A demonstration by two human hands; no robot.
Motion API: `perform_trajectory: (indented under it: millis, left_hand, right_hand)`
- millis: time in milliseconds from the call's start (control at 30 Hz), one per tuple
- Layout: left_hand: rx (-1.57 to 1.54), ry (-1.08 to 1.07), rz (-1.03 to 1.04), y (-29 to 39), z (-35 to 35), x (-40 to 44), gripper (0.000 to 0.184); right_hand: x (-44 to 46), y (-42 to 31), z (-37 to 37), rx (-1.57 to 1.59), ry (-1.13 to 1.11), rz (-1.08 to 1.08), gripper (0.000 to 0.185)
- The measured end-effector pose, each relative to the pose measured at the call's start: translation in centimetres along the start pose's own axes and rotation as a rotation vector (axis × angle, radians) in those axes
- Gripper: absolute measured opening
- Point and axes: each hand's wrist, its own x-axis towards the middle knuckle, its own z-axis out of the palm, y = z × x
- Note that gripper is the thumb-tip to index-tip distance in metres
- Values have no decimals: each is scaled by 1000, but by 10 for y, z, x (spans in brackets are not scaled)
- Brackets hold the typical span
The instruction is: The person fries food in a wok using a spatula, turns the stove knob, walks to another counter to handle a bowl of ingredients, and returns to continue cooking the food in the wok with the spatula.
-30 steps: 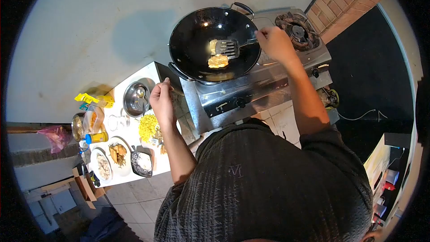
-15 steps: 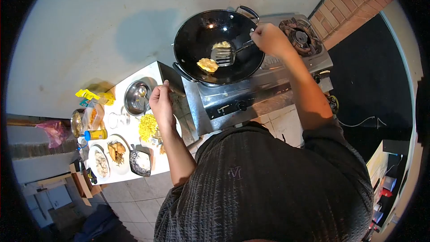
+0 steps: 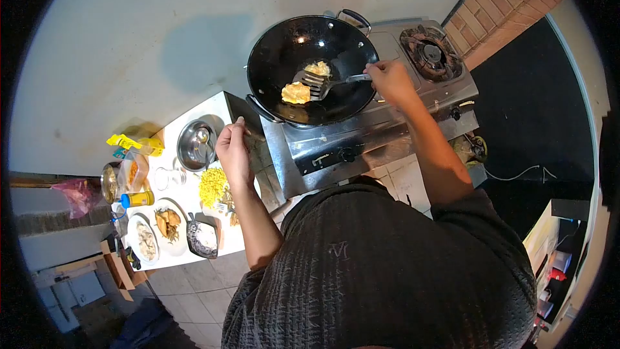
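Observation:
My right hand grips the handle of a metal slotted spatula over a black wok. The spatula's slotted head lies inside the wok, beside a yellow, egg-like piece of food. A second, smaller yellow piece sits just beyond it. My left hand is held closed in the air left of the stove, thumb up, with nothing seen in it. Below that hand on the white table are a metal bowl with a spoon and a heap of yellow grains.
The wok stands on the left burner of a steel gas stove; the right burner is bare. The white table bears a fish-shaped plate, a plate of fried food, a dark dish and a yellow jar.
The spatula head has shifted slightly within the wok and turned, and the larger yellow piece has moved a little left. My right hand has come slightly lower; the left has stayed closed.

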Motion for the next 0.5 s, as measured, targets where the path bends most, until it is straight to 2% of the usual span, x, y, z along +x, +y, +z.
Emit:
perform_trajectory:
  millis: [33,167,233,267,333,367,433,500]
  left_hand:
    - [14,10,12,0,1,0,26]
    - [16,21,13,3,0,0,26]
    - [18,25,10,3,0,2,27]
    - [21,28,5,2,-1,2,27]
    - [24,25,5,2,-1,2,27]
    - [29,22,7,3,-1,2,27]
    - [28,16,20,1,-4,4,27]
    - [25,10,32,0,-3,4,27]
  right_hand:
    - [-2,-1,0,48,1,47,33]
    - [-6,14,6,190,67,-10,32]
    - [-21,1,1,74,137,-157,29]
    - [-28,-5,-1,72,137,-158,29]
    - [-43,-14,-5,18,128,-335,23]
    - [-50,-15,-5,17,126,-336,23]
    - [-61,-14,-9,5,126,-469,18]
    - [-70,-16,-14,2,102,-464,18]
